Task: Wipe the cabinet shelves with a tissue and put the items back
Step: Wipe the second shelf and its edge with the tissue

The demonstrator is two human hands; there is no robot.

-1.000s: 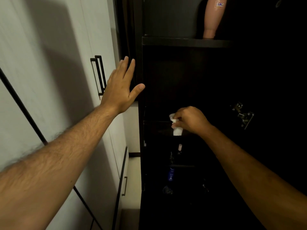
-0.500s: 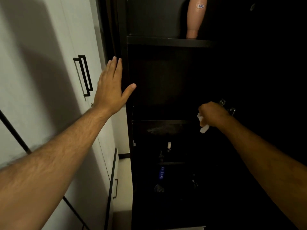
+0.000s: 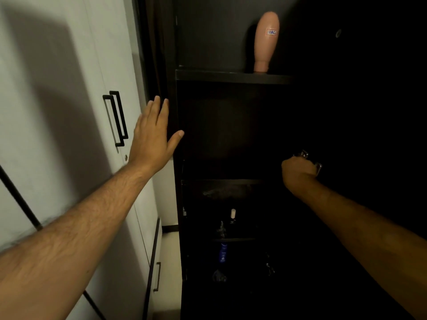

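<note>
Deep inside the dark cabinet, the right hand (image 3: 298, 173) is held at the right wall, next to a metal hinge (image 3: 310, 160) and just above the dusty middle shelf (image 3: 221, 188). Trouble is judged most likely here: knuckles could be scraped on the hinge, and in such poor light patches of dust could be missed or the small bottles (image 3: 233, 215) on the lower shelf knocked over by a blind sweep. The right fingers are curled tightly into a fist; the tissue is not visible in this view, so whether it is clamped inside cannot be told. The left hand (image 3: 153, 138) is laid flat against the edge of the white door (image 3: 69, 112), fingers (image 3: 159, 112) straight and together, thumb spread, nothing held. A pink bottle (image 3: 265, 42) is seen standing inverted on the upper shelf (image 3: 231, 76).
</note>
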